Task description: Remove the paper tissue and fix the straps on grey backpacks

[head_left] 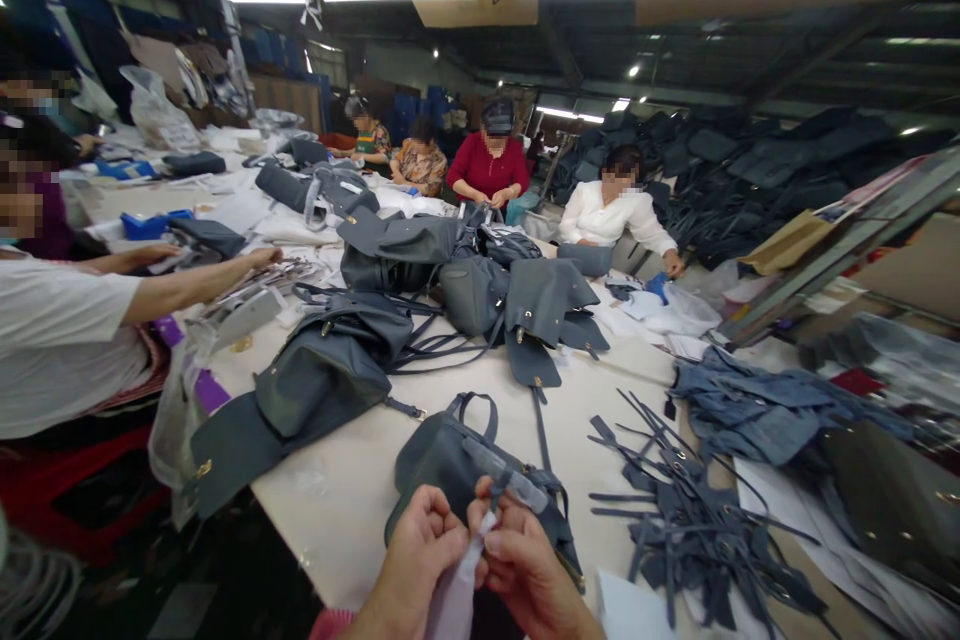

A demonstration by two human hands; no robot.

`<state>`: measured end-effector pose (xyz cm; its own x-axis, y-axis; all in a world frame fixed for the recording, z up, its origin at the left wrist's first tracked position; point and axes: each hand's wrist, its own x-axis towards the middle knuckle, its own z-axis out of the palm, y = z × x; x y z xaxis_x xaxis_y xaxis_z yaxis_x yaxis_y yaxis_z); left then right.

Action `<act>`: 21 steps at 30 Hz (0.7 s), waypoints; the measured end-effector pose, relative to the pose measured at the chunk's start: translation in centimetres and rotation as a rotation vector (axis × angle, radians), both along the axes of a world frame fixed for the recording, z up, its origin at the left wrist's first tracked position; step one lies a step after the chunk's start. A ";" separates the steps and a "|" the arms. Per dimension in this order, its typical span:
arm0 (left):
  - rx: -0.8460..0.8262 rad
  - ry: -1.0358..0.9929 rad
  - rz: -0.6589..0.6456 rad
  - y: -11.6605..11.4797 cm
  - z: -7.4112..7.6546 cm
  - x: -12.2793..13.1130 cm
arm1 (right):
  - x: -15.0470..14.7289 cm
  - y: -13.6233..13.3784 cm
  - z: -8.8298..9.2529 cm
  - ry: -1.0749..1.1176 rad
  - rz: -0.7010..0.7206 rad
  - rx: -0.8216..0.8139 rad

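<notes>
My left hand (416,555) and my right hand (521,565) meet at the bottom edge, fingers curled and pinched together around a thin pale strip (461,585) that hangs down between them. Right behind my fingers lies a grey-blue leather backpack (465,465) on the white table (352,480), its handle loop pointing away from me. A pale wrapped strap piece (517,480) on the bag touches my right fingertips.
Several more grey backpacks (330,370) are heaped across the middle of the table. A pile of dark straps (675,510) lies to my right, folded blue-grey material (757,410) beyond it. A co-worker's arm (187,285) reaches in from the left; other people sit at the far end.
</notes>
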<state>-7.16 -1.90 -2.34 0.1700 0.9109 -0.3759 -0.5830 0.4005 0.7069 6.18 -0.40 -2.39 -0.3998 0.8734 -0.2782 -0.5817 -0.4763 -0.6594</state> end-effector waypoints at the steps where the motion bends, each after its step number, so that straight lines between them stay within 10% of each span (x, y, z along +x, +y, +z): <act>1: -0.026 -0.010 -0.017 -0.1 0.2 0.0 | 0.0 0.0 0.0 0.028 0.012 0.009; 16: -0.315 -0.280 -0.197 0.4 1.9 0.0 | 0.6 0.3 -2.2 -0.102 0.024 0.041; 21: -0.280 -0.131 -0.264 0.5 -1.3 -0.3 | 2.3 -0.1 -3.5 -0.449 0.084 0.126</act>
